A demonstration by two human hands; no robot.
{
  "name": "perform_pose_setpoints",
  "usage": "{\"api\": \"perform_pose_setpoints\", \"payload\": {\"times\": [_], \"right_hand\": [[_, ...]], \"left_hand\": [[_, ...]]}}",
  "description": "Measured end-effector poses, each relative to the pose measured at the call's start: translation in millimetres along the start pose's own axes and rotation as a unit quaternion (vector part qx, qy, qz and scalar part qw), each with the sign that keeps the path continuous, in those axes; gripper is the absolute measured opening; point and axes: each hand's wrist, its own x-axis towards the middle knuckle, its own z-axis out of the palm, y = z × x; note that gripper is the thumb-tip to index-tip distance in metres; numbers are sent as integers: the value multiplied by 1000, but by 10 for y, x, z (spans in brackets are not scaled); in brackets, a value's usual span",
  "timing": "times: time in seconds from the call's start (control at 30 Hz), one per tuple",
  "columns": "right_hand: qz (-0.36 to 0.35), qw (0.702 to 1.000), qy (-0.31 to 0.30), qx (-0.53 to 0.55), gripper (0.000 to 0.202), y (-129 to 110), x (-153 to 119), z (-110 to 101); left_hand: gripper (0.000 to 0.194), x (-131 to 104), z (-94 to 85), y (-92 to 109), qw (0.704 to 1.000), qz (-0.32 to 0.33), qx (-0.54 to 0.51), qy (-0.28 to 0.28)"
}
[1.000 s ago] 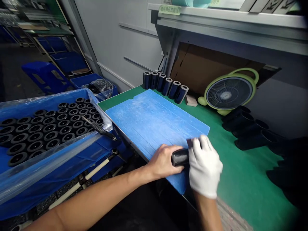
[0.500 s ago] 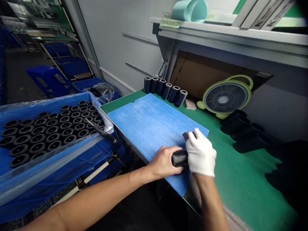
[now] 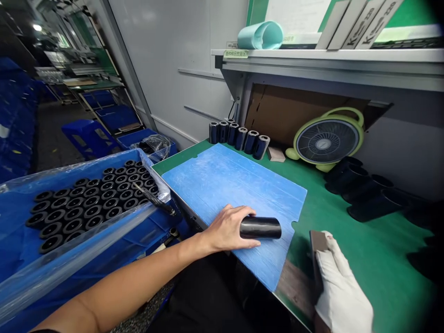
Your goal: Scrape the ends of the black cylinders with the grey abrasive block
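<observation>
A glossy black cylinder (image 3: 261, 227) lies on its side over the near part of the blue sheet (image 3: 222, 180). My bare left hand (image 3: 232, 229) is closed round its left end, with the thumb on the near side and fingers on the far side. To the right, over the green table top (image 3: 364, 259), my right hand (image 3: 342, 286) wears a white glove. It grips a flat brown-grey sanding block (image 3: 318, 245), held apart from the cylinder. Part of the block is hidden by the glove.
On the left, a plastic-lined blue crate (image 3: 138, 231) holds several black cylinders with a brush-like tool (image 3: 154, 199) on top. Upright cylinders (image 3: 243, 138) line the far table edge. A green fan (image 3: 324, 141), a pale block (image 3: 276, 154) and dark cylinders (image 3: 376, 203) stand at the back right.
My right hand, with the sanding block, has moved off the cylinder to the right and nearer to me. The cylinder, still in my left hand, now shows its whole side. The view has shifted slightly.
</observation>
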Motion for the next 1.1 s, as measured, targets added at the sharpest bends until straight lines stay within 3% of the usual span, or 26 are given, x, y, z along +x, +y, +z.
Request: {"api": "perform_pose_setpoints", "payload": {"times": [0.17,0.3,0.43,0.63,0.73,1.1], "right_hand": [[-1,998,52,19,59,-30,65,124],[-22,1000,16,14,53,-213,99,98],[-26,998,13,-51,36,-528,139,90],[-96,973,-39,-207,26,-943,458,200],[-115,968,-50,-219,26,-938,423,196],[-84,972,-43,-217,29,-894,461,169]], "left_hand": [[72,-35,124,-20,997,48,-52,-3],[67,-49,138,-22,996,49,-74,9],[65,-39,145,-28,996,39,-80,1],[64,-17,173,-31,994,70,-84,-11],[63,-12,170,-39,993,66,-94,-19],[64,6,158,-52,991,63,-111,-35]]}}
